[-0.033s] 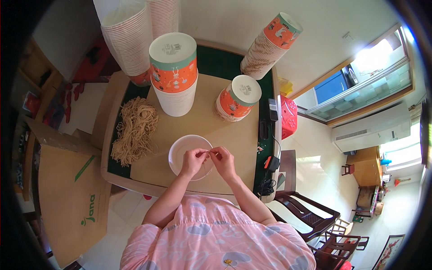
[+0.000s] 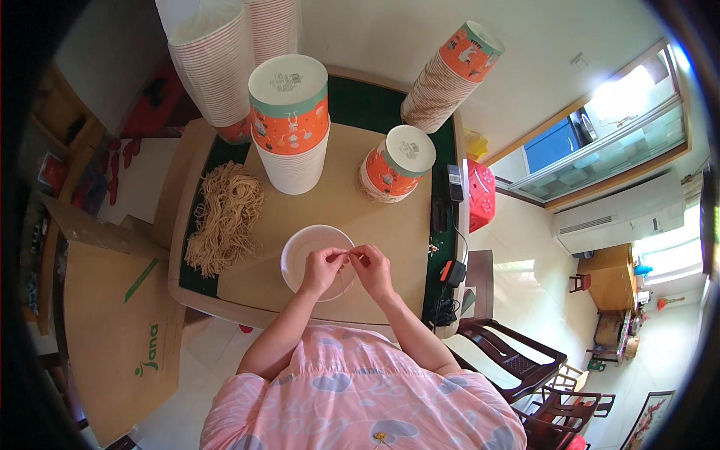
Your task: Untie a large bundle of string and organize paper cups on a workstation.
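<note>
Over a white paper tub (image 2: 295, 259) near the table's front, my left hand (image 2: 322, 270) and my right hand (image 2: 371, 271) meet fingertip to fingertip. Both are closed in a pinch on what looks like a thin beige string, with a faint strand hanging below them; the pinched part is mostly hidden by the fingers. To the left lies a loose heap of beige string (image 2: 225, 217). Beyond the tub stands a tall stack of upturned orange-and-green paper tubs (image 2: 290, 127), and right of it a shorter upturned stack (image 2: 396, 166).
A tilted stack of smaller tubs (image 2: 452, 75) leans at the back right, and bagged white tubs (image 2: 214, 71) stand at the back left. A cardboard sheet (image 2: 360, 225) covers the table's middle. Cables and a charger (image 2: 452, 272) lie along the right edge. A large carton (image 2: 120, 322) stands left.
</note>
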`<act>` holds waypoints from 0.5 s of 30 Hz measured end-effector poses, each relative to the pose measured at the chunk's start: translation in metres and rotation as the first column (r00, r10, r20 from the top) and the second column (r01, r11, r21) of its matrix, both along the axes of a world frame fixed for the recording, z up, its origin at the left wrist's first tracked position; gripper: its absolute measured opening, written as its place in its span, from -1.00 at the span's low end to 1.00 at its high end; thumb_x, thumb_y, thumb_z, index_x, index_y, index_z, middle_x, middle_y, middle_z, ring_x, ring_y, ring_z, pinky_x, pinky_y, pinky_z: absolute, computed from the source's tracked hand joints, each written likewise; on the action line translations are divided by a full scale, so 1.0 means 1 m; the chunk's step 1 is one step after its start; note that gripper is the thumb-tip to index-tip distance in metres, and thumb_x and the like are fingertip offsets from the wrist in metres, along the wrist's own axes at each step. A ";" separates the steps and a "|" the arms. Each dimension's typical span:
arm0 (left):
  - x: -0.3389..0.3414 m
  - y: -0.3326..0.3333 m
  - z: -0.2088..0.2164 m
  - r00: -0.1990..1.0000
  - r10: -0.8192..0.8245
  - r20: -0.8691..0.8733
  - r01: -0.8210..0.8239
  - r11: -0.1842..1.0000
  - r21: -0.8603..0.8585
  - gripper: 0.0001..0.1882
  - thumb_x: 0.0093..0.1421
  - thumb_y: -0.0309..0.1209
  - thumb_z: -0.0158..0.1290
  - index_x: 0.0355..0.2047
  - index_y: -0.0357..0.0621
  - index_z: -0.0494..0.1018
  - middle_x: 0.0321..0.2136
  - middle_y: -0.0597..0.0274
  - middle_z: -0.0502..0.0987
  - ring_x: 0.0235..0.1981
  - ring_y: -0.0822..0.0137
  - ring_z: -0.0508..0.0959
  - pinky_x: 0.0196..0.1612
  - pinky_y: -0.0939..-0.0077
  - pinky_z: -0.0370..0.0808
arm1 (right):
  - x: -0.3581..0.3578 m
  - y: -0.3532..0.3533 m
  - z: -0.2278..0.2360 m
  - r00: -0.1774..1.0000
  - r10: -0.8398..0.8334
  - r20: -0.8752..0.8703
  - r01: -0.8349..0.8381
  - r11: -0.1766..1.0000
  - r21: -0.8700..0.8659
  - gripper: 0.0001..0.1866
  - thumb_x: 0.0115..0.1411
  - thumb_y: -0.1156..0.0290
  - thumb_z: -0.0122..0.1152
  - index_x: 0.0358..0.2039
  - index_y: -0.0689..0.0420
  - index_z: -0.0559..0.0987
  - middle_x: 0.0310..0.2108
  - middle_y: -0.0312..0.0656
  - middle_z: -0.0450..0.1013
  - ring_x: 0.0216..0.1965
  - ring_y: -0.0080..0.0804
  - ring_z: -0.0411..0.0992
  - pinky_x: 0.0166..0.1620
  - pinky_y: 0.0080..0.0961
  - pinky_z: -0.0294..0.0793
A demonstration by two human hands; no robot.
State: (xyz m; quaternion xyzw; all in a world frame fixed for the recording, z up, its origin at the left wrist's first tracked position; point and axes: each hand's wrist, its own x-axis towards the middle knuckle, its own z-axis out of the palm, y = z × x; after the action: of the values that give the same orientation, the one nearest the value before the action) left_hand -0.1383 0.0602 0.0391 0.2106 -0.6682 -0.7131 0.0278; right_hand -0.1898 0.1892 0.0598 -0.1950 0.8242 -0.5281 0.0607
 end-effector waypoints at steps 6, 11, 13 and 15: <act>-0.003 0.004 0.008 0.999 0.044 -0.010 -0.045 0.997 -0.070 -0.88 0.14 -0.48 0.02 -0.39 -0.26 0.52 -0.56 0.25 0.56 -0.55 0.51 0.54 -0.51 0.67 0.47 | 0.000 0.000 0.002 1.000 0.017 -0.007 -0.017 1.000 0.014 -0.94 0.03 0.57 0.18 -0.43 0.22 0.52 -0.50 -0.22 0.44 -0.58 -0.58 0.38 -0.49 -0.65 0.37; -0.009 0.008 0.001 0.998 0.054 -0.025 -0.056 0.995 -0.086 -0.89 0.17 -0.49 -0.01 -0.43 -0.28 0.47 -0.57 0.27 0.54 -0.57 0.52 0.52 -0.54 0.66 0.45 | -0.001 0.000 -0.003 0.999 0.020 -0.037 -0.019 0.999 0.032 -0.94 0.04 0.57 0.18 -0.43 0.23 0.51 -0.49 -0.19 0.44 -0.57 -0.53 0.41 -0.49 -0.63 0.39; -0.011 0.009 -0.007 0.996 0.079 -0.040 -0.082 0.994 -0.069 -0.88 0.17 -0.48 -0.02 -0.44 -0.27 0.47 -0.58 0.26 0.54 -0.57 0.50 0.53 -0.54 0.64 0.48 | -0.001 -0.001 -0.001 0.998 0.025 -0.050 -0.023 0.999 0.035 -0.94 0.04 0.57 0.18 -0.43 0.23 0.51 -0.49 -0.18 0.44 -0.57 -0.51 0.42 -0.49 -0.63 0.40; -0.013 0.011 -0.011 0.995 0.090 -0.040 -0.091 0.996 -0.012 -0.88 0.18 -0.48 -0.04 -0.45 -0.27 0.43 -0.57 0.26 0.52 -0.58 0.49 0.52 -0.56 0.63 0.47 | -0.001 -0.002 0.002 0.998 0.005 -0.055 -0.004 1.000 0.019 -0.95 0.05 0.57 0.17 -0.44 0.24 0.50 -0.49 -0.16 0.43 -0.57 -0.49 0.43 -0.49 -0.62 0.40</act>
State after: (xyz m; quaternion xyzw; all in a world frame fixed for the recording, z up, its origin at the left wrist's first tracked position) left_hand -0.1513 0.0714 0.0285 0.2265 -0.6620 -0.7106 0.0746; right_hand -0.1905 0.1869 0.0618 -0.2108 0.8301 -0.5147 0.0408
